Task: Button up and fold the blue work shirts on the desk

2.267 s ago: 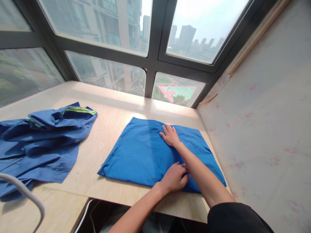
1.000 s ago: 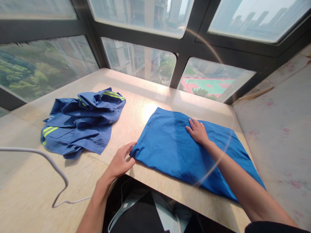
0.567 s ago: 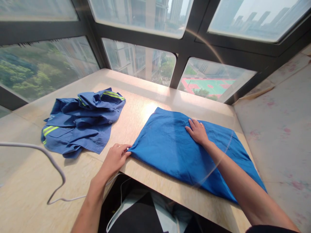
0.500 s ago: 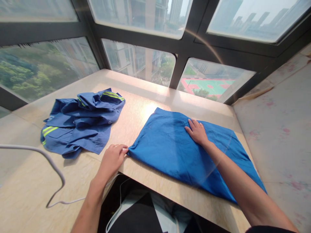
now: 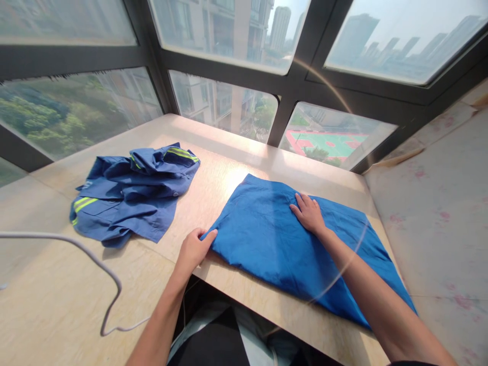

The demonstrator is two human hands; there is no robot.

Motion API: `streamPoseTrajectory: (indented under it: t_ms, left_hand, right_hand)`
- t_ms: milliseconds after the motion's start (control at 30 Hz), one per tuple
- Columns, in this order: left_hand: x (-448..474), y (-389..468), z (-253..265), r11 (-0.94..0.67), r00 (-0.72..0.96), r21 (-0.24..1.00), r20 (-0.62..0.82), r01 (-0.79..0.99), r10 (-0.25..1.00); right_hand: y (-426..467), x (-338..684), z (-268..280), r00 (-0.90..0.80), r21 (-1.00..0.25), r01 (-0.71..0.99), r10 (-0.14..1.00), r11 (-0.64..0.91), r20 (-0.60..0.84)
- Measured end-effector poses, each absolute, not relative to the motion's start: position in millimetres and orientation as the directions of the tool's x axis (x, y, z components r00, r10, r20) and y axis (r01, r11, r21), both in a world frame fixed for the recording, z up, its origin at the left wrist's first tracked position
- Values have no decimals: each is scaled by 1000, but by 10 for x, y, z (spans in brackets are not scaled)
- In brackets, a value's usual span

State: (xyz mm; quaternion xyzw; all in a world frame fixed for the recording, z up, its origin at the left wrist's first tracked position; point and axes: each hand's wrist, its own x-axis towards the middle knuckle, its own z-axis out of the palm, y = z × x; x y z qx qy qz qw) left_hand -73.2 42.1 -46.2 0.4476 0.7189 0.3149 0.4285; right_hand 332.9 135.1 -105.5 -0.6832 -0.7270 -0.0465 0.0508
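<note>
A bright blue folded garment [image 5: 263, 229] lies spread on the stone-look sill in front of me; its exact kind does not show. At its near left corner my left hand [image 5: 196, 247] is closed, with thumb and fingers gripping the cloth. My right hand [image 5: 308, 212] rests flat on the garment's upper middle, its fingers apart and pressing on the fabric. To the left lies a crumpled darker blue work jacket [image 5: 133, 195] with yellow-green stripes, and neither hand touches it.
A grey-white cable [image 5: 110, 272] curls over the sill [image 5: 49, 284] at the left. Dark-framed windows [image 5: 224, 71] stand along the back, and a floral-papered wall [image 5: 430, 218] bounds the right side. The sill's front edge [image 5: 274, 299] runs close to my body.
My left hand has shifted right and turned over the garment's corner, with the thumb now on top. My right hand stays on the cloth. The view has tilted slightly upward.
</note>
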Motion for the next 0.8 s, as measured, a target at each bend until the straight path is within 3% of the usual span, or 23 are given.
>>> streamPoseTrajectory:
  t_ms: [100, 200, 267, 333, 433, 533, 633, 700, 800]
  left_hand:
    - [-663, 458, -439, 420, -241, 890, -374, 179, 896]
    - [-600, 460, -409, 414, -299, 897, -441, -153, 846]
    - [-579, 437, -382, 406, -255, 812, -534, -419, 806]
    - [-579, 391, -349, 473, -64, 637, -634, -608, 771]
    - [-575, 301, -300, 611, 191, 438, -689, -659, 699]
    - [-492, 242, -268, 570, 152, 479, -662, -668, 734]
    - [-329, 255, -275, 445, 33, 558, -598, -701, 801]
    - [-216, 294, -298, 347, -98, 560, -616, -752, 782]
    - [-93, 331, -329, 255, -249, 534, -697, -806, 673]
  right_hand:
    - [1350, 3324, -1051, -56, 5, 998, 990, 56, 132]
    - [1350, 3323, -1050, -61, 7, 998, 989, 60, 135]
    - [1353, 3319, -1041, -63, 6, 998, 989, 62, 130]
    - [1358, 3307, -1014, -64, 12, 998, 992, 63, 108]
    - [1369, 3254, -924, -64, 42, 997, 997, 62, 36]
    - [1381, 3125, -774, -1, 95, 995, 999, 7, -54]
    - [1400, 2874, -580, 23, 99, 995, 998, -17, -53]
    - [1425, 2628, -442, -24, 4, 1000, 1000, 24, 1]
    - [1495, 2179, -240, -16, -271, 962, 1000, 13, -12]
